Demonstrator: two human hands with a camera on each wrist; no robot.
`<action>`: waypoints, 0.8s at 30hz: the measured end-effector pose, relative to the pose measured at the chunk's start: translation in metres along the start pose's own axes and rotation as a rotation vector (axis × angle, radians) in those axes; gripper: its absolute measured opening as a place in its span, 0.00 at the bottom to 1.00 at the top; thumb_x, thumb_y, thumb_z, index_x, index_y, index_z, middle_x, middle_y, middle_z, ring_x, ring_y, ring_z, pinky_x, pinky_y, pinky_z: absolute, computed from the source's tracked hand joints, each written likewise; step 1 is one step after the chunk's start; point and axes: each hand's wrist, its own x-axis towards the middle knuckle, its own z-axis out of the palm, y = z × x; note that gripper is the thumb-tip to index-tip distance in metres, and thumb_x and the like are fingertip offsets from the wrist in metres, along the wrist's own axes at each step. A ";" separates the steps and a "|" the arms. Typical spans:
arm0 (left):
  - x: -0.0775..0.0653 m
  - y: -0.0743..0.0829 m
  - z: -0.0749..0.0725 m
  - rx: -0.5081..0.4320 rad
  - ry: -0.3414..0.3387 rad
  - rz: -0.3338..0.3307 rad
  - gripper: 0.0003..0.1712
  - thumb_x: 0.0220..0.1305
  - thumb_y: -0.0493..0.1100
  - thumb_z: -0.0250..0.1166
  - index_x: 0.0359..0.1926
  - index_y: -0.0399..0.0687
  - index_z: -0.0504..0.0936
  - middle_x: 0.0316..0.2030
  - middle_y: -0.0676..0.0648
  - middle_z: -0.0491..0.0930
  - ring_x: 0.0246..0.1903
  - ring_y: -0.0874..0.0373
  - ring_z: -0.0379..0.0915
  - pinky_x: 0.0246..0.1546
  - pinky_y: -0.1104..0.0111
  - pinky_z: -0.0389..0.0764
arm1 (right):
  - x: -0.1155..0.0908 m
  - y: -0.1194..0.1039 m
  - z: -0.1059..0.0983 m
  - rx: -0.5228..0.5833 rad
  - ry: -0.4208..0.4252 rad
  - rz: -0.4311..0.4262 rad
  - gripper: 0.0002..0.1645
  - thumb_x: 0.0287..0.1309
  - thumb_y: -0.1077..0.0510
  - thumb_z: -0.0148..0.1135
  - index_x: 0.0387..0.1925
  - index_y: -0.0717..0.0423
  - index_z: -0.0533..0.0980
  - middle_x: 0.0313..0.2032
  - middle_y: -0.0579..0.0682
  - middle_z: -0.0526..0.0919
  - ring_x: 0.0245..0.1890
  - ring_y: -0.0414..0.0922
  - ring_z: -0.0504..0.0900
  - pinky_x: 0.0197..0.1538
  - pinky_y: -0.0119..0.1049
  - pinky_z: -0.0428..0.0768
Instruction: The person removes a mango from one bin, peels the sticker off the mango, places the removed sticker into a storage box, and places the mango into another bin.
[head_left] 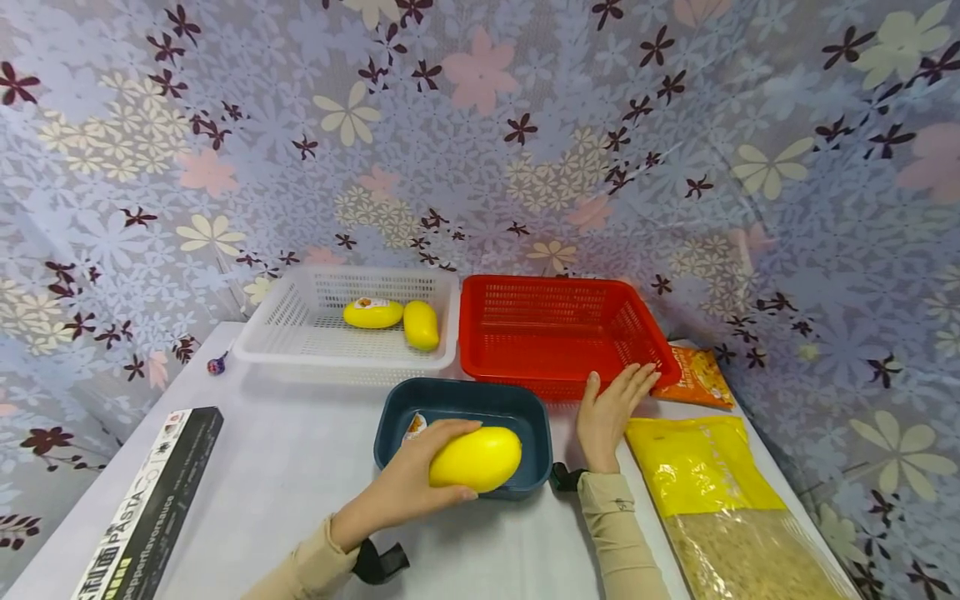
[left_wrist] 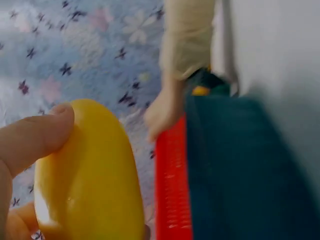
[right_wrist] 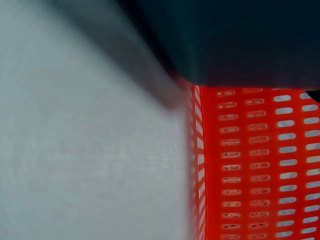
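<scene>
My left hand [head_left: 405, 487] grips a yellow mango [head_left: 480, 460], thumb on one side and fingers on the other. It is held above a dark teal basin [head_left: 465, 387], overlapping much of its inside in the head view. A white label [head_left: 415, 427] peeks out in the basin behind the hand. The same mango [left_wrist: 92, 175] fills the lower left of the left wrist view. Fingers extended, my right hand [head_left: 609, 417] rests at the front right rim of the red basket [head_left: 551, 387]; the right wrist view shows its slotted wall [right_wrist: 250, 165] but no fingers.
Two mangoes [head_left: 422, 325] lie in a white basket [head_left: 330, 358] at the back left. A long black pasta box [head_left: 161, 492] and a lollipop [head_left: 217, 364] lie at left. At right are a yellow-topped clear bag [head_left: 705, 475] and an orange packet [head_left: 701, 377].
</scene>
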 end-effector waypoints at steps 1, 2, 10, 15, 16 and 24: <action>0.007 0.001 -0.003 -0.002 0.016 -0.003 0.42 0.51 0.48 0.75 0.67 0.59 0.68 0.62 0.54 0.72 0.55 0.57 0.70 0.57 0.52 0.72 | 0.000 0.000 0.000 -0.013 0.000 -0.003 0.44 0.71 0.48 0.45 0.72 0.74 0.42 0.75 0.67 0.33 0.76 0.63 0.30 0.76 0.56 0.37; 0.013 0.001 -0.007 -0.008 0.031 -0.006 0.42 0.51 0.48 0.75 0.67 0.58 0.68 0.62 0.53 0.73 0.54 0.56 0.70 0.57 0.52 0.72 | 0.001 0.001 0.000 -0.026 0.000 -0.005 0.44 0.71 0.48 0.45 0.72 0.75 0.43 0.75 0.68 0.34 0.76 0.64 0.31 0.76 0.56 0.37; 0.068 -0.008 -0.016 -0.079 0.094 -0.081 0.40 0.55 0.45 0.72 0.68 0.53 0.67 0.62 0.45 0.72 0.50 0.50 0.72 0.53 0.57 0.76 | 0.002 0.002 0.000 -0.052 -0.013 -0.014 0.43 0.71 0.49 0.45 0.71 0.76 0.44 0.74 0.71 0.38 0.75 0.65 0.33 0.76 0.56 0.39; 0.104 -0.011 -0.013 -0.090 0.083 -0.096 0.40 0.57 0.45 0.71 0.69 0.51 0.65 0.64 0.44 0.71 0.52 0.48 0.72 0.57 0.53 0.75 | 0.002 0.004 0.000 -0.067 -0.013 -0.008 0.43 0.70 0.50 0.47 0.71 0.77 0.45 0.74 0.71 0.39 0.76 0.64 0.34 0.76 0.56 0.40; 0.112 -0.012 -0.011 -0.085 0.083 -0.093 0.40 0.57 0.45 0.71 0.69 0.50 0.65 0.64 0.44 0.71 0.53 0.47 0.72 0.58 0.52 0.75 | 0.002 0.004 -0.001 -0.070 -0.014 -0.005 0.43 0.70 0.50 0.47 0.71 0.77 0.45 0.74 0.70 0.39 0.76 0.64 0.34 0.76 0.56 0.40; 0.166 -0.015 0.002 -0.036 0.035 -0.135 0.40 0.58 0.47 0.70 0.69 0.46 0.65 0.65 0.42 0.70 0.56 0.45 0.72 0.59 0.51 0.74 | 0.001 0.005 -0.004 -0.090 -0.030 0.005 0.44 0.71 0.46 0.44 0.72 0.75 0.45 0.75 0.67 0.38 0.76 0.63 0.34 0.76 0.57 0.41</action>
